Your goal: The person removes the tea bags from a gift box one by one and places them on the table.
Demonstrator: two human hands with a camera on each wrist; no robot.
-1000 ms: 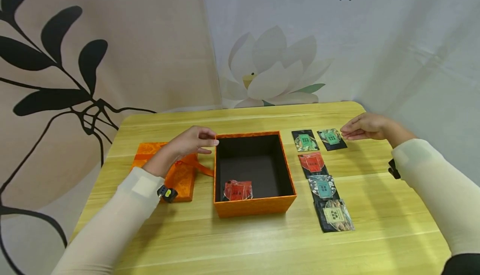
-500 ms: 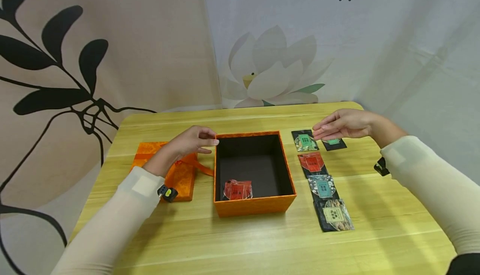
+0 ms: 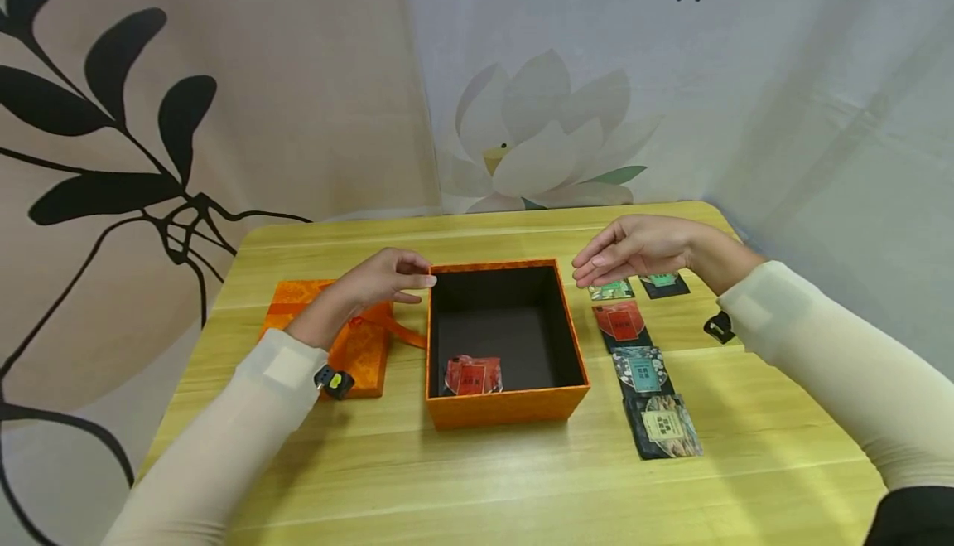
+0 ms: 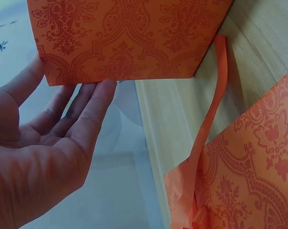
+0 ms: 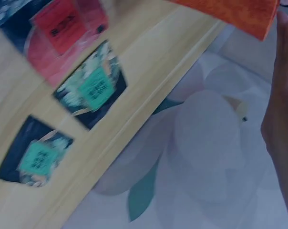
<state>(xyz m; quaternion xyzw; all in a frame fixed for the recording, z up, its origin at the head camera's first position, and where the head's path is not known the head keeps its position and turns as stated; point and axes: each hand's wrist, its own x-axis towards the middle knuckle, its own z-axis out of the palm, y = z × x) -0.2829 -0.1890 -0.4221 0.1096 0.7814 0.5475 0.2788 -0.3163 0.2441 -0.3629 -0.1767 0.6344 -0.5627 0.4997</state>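
Note:
An orange patterned box [image 3: 507, 408] with a dark inside stands lidless on the table, a red packet [image 3: 474, 376] lying in its near left part. My left hand [image 3: 376, 285] holds the box's far left corner, thumb at the rim and fingertips at the back edge, as the left wrist view shows. Nothing shows in my right hand [image 3: 633, 248], whose fingers extend toward the box's right side above a green-labelled packet [image 3: 613, 290], partly covering it. Another green-labelled packet [image 3: 665, 284] lies below the right wrist.
Nearer in the right-hand column lie a red packet [image 3: 622, 325], a blue-labelled packet [image 3: 643, 370] and a yellow-labelled packet [image 3: 663, 427]. The orange lid [image 3: 365, 368] rests left of the box, an orange ribbon [image 3: 402, 332] running between them. A printed curtain [image 3: 537, 115] hangs behind the table.
The right hand has moved left from the far right green-labelled packet, which stays on the table, toward the box. My left hand keeps its place at the box corner.

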